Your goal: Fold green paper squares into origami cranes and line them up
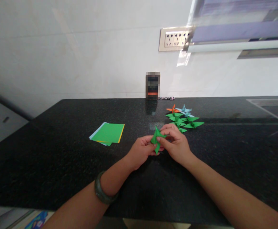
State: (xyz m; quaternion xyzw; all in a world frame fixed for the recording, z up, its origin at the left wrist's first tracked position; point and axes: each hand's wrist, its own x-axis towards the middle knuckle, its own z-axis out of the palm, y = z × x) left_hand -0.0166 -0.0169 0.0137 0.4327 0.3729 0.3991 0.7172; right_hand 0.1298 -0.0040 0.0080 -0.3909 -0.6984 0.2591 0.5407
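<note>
A partly folded green paper figure (157, 137) is pinched between both my hands above the black counter (57, 152). My left hand (141, 152) grips its lower left side, fingers curled. My right hand (175, 143) pinches the right side with thumb and fingers closed. A dark bangle sits on my left wrist. Just beyond my right hand lie several finished folded paper figures (184, 119), mostly green, with one orange and one light blue at the back.
A small stack of flat paper sheets (107, 133), green on top, lies to the left of my hands. A dark upright object (152, 85) leans on the white wall. A socket panel (174, 38) is on the wall, a sink edge at far right.
</note>
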